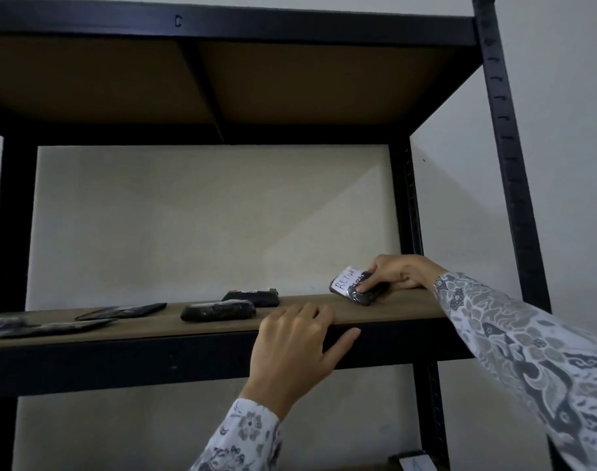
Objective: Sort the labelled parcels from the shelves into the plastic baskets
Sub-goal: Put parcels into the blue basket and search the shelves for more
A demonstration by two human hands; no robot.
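one parcel [356, 287] pinched by r hand [395, 271], long axis 10-to-4 – l hand [295, 345] at 7 o'clock, fingers spread on shelf edge [188, 348].

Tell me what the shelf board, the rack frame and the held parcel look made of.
Shelf board: probably fibreboard, matte brown, no grain. Rack frame: likely black painted metal, punched slots. Parcel gripped by right hand: glossy dark plastic wrap, white paper label.

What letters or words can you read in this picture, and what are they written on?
"C": on the black top beam of the shelf rack.
"RE...": handwriting on the white label of the parcel the right hand grips; the rest is covered or blurred.
Paper at the bottom right: too blurred to read.
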